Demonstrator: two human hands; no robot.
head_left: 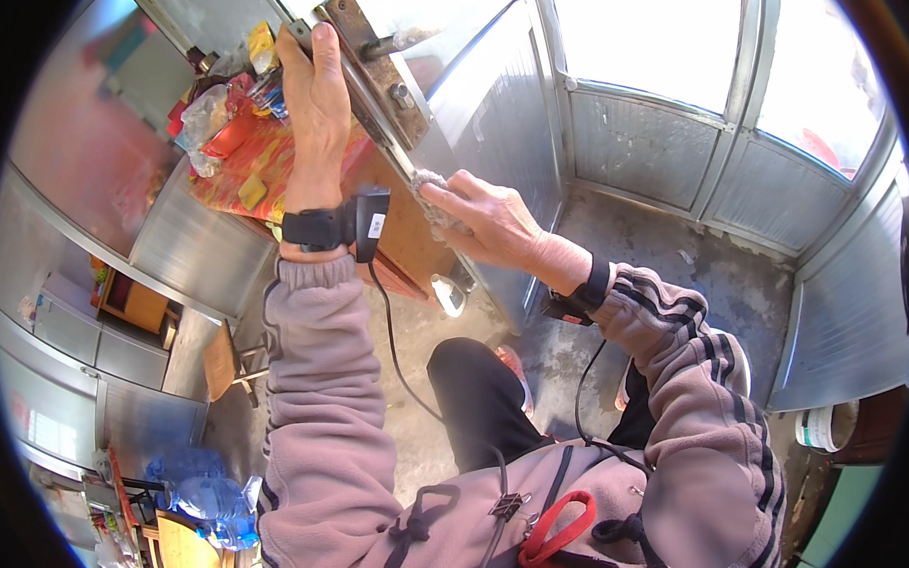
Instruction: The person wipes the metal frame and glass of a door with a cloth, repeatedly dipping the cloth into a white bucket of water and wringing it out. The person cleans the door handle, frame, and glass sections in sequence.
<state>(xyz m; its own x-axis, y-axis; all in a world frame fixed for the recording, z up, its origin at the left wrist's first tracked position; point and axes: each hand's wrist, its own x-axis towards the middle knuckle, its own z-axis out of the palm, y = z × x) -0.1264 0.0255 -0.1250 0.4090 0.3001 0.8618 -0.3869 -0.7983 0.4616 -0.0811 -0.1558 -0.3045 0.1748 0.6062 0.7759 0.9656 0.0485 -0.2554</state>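
A metal-framed door [508,92] stands ajar in front of me, its narrow edge facing me. A brown lock plate [372,72] with a lever handle [401,41] is fixed near that edge. My left hand [316,104] is raised high and closed round the upper part of the edge, thumb on the near side; its other fingers are partly hidden. Lower down, my right hand [487,218] pinches a crumpled grey rag [434,200] and presses it against the edge. Both wrists wear black straps with cables.
Left of the door, a table with a red-orange patterned cloth [236,186] bears plastic bags [206,117] and small items. A wooden stool [219,360] and blue-tinted water bottles [207,498] stand at the left. A white bucket [818,429] sits at the right by metal panels [846,300].
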